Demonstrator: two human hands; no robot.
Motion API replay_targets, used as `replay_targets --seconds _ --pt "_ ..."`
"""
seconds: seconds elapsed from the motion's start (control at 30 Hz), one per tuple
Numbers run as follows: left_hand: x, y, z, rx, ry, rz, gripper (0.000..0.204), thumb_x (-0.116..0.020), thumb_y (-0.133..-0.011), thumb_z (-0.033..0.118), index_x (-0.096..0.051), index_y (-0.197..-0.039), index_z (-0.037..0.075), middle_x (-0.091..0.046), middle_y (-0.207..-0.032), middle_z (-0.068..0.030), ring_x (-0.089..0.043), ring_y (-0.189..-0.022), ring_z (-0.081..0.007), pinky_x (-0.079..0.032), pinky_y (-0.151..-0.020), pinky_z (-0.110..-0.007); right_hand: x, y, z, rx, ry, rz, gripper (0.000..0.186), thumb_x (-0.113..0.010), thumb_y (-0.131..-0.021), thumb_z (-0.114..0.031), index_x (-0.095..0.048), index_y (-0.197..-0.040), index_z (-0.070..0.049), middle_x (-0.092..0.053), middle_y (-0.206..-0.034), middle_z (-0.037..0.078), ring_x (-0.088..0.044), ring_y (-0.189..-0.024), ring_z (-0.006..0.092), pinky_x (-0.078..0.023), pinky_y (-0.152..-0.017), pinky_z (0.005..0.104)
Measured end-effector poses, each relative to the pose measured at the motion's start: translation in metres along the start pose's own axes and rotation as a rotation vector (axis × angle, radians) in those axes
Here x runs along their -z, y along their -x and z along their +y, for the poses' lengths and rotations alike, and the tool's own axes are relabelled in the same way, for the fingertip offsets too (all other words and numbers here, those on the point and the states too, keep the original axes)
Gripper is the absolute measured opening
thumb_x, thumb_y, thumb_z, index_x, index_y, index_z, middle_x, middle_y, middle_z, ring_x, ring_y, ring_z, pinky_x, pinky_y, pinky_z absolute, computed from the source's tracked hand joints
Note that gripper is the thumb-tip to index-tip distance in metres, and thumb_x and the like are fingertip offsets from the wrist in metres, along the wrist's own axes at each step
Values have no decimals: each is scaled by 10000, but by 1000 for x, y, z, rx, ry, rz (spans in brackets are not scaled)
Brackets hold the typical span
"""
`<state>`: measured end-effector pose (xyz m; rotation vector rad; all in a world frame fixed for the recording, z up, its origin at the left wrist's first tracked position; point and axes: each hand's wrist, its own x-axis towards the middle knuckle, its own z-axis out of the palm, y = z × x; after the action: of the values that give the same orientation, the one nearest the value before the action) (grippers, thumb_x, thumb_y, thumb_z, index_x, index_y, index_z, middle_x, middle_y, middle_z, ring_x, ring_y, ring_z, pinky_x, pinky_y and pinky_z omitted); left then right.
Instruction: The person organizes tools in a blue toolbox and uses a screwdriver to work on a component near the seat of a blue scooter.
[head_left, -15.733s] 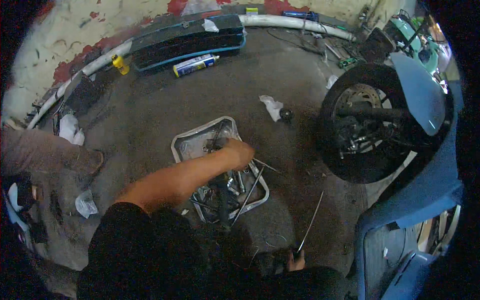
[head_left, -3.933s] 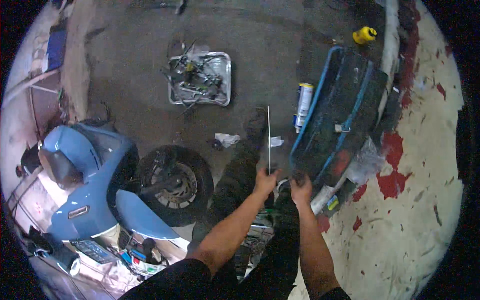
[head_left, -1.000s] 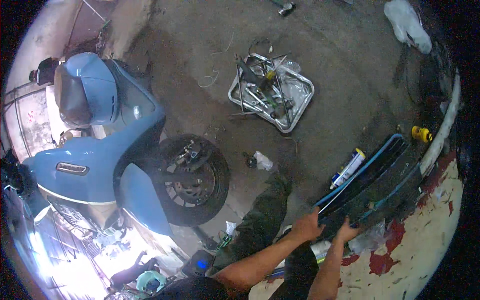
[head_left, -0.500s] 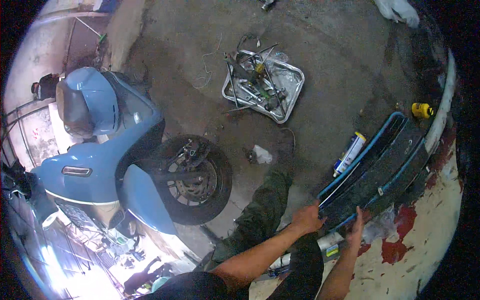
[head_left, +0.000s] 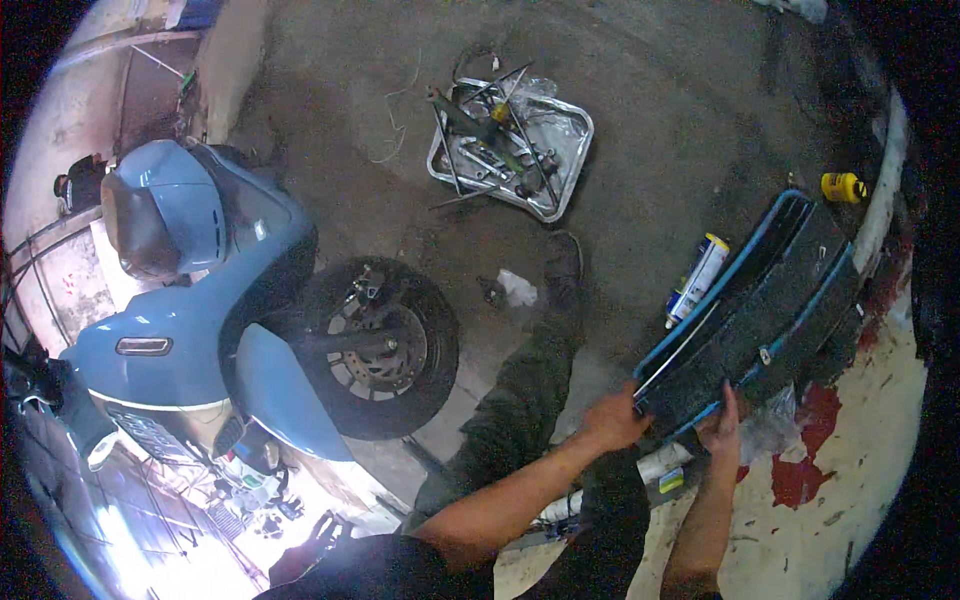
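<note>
My left hand (head_left: 615,420) is closed on a thin silvery rod (head_left: 676,348) lying along the inside of a long black box (head_left: 775,305) with blue edging, at lower right. My right hand (head_left: 718,422) grips the box's near edge, one finger stretched along it, the others partly hidden. A white and blue spray can (head_left: 698,275) lies beside the box's far side, and a small yellow bottle (head_left: 843,187) is beyond its upper end.
A blue scooter (head_left: 170,345) with its front wheel (head_left: 420,390) fills the left. A metal tray (head_left: 585,125) of tools lies above centre on the floor. My outstretched leg (head_left: 510,390) lies between wheel and box. A pale pipe (head_left: 885,200) runs along the stained wall (head_left: 840,520).
Earlier my left hand was in the tray; later it held the rod pointing away from me. Now the rod lies within the box. In the last second my hands stayed at the box as the view shifted.
</note>
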<state>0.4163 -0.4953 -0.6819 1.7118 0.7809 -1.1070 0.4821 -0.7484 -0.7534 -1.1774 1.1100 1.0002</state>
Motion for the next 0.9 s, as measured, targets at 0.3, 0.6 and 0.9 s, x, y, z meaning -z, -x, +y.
replay_targets --seconds 0.3,0.6,0.9 --pt "-3 -1 -6 30 -41 61 508 -687 -712 397 -557 -1026 20 -619 -937 -203 -596 -894 -360 -470 -776 -428 -20 17 34 469 286 339 618 -684 -743 -258 -430 -1277 -79 -412 -1315 96 -395 -1194 258 -291 -1004 373" --pt "-47 8 35 -213 147 207 213 -729 -726 140 -586 -773 -11 -627 -723 -58 -549 -632 -122 -454 -614 -274 -30 52 93 488 396 460 416 -660 -771 -314 -575 -1032 -2 -632 -926 196 -602 -847 366 -459 -796 406" --pt "-123 -33 84 -439 20 179 302 -753 -690 90 -581 -893 -52 -644 -843 -99 -582 -744 -143 -473 -687 -279 -32 58 106 393 302 450 446 -640 -718 -162 -514 -1094 43 -598 -964 251 -574 -914 405 -448 -784 447"
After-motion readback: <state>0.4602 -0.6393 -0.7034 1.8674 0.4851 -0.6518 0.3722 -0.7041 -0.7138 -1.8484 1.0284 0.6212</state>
